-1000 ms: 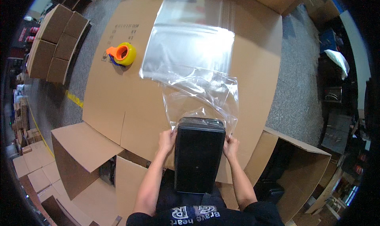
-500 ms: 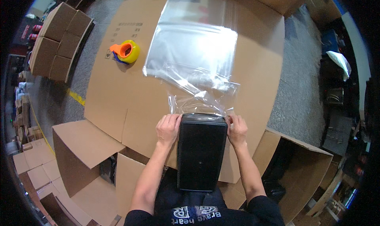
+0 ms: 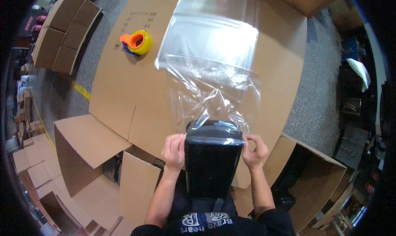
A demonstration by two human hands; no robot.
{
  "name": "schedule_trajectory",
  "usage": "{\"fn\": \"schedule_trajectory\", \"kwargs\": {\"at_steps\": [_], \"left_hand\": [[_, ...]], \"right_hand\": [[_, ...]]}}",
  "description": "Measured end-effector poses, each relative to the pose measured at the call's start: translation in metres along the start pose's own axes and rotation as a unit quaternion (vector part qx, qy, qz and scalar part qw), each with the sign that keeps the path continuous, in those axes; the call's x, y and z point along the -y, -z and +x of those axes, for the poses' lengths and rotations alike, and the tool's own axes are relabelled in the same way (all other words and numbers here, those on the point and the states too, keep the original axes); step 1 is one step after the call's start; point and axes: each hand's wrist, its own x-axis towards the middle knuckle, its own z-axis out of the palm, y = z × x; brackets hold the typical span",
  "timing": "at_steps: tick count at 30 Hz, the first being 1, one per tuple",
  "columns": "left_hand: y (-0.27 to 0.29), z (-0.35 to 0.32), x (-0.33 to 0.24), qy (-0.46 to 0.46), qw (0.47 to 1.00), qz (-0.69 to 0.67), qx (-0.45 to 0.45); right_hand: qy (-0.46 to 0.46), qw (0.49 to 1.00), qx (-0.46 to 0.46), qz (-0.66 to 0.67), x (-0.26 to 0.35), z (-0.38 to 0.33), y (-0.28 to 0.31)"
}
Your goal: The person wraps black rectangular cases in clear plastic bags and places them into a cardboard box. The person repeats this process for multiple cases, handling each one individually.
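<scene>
A black rectangular case lies lengthwise before me, its near end against my body. The mouth of a clear plastic bag is drawn over the case's far end. My left hand pinches the bag's edge at the left side of the case. At the right side, my right hand grips the opposite edge between thumb and fingers. Beyond, a stack of flat clear plastic bags lies on the cardboard, partly under the crumpled far part of the held bag.
A yellow and orange tape-like roll holder sits on the cardboard work surface, left of the bags. Open cartons stand at near left and near right. Stacked cartons are at far left.
Both hands have come nearer to my body, drawing the bag's mouth over the far end of the case. The held bag is stretched out more, and the view has shifted slightly.
</scene>
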Motion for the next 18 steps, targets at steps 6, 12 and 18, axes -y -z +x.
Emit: {"fn": "schedule_trajectory", "kwargs": {"at_steps": [6, 12, 18], "left_hand": [[-0.03, 0.002, 0.022, 0.011, 0.996, 0.075, 0.055], [-0.001, -0.053, 0.019, -0.07, 0.995, 0.062, 0.03], [-0.041, -0.027, 0.051, 0.314, 0.934, 0.005, 0.17]], "right_hand": [[-0.054, 0.995, 0.02, -0.079, -0.015, 0.001, -0.023], [0.109, 0.99, -0.03, -0.081, -0.028, -0.057, -0.025], [-0.104, 0.979, 0.072, -0.159, -0.068, -0.049, -0.048]]}}
